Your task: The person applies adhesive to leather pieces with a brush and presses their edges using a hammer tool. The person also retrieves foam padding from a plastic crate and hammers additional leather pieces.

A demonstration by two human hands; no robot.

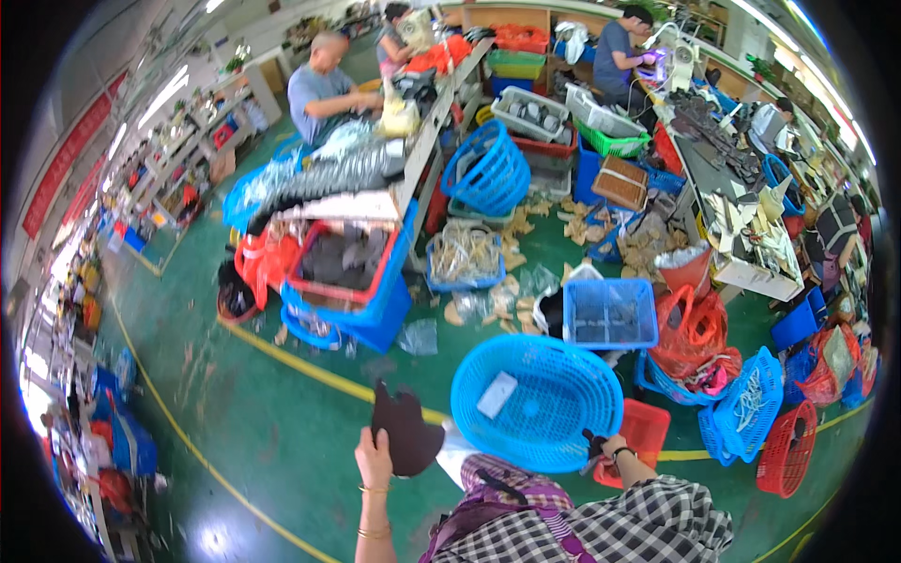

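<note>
Green floor gleaming | left hand pinching dark brown piece, near, left of blue basket | right hand resting by basket's right rim, fingers unclear | slackening pinch could be dropping piece

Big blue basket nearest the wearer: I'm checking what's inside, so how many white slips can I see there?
1: the white slip lies left of middle in the big blue basket, opposite the right hand. More could be hidden against its near side.

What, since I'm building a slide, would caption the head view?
Left hand holding a flat dark piece beside a blue basket.
</note>
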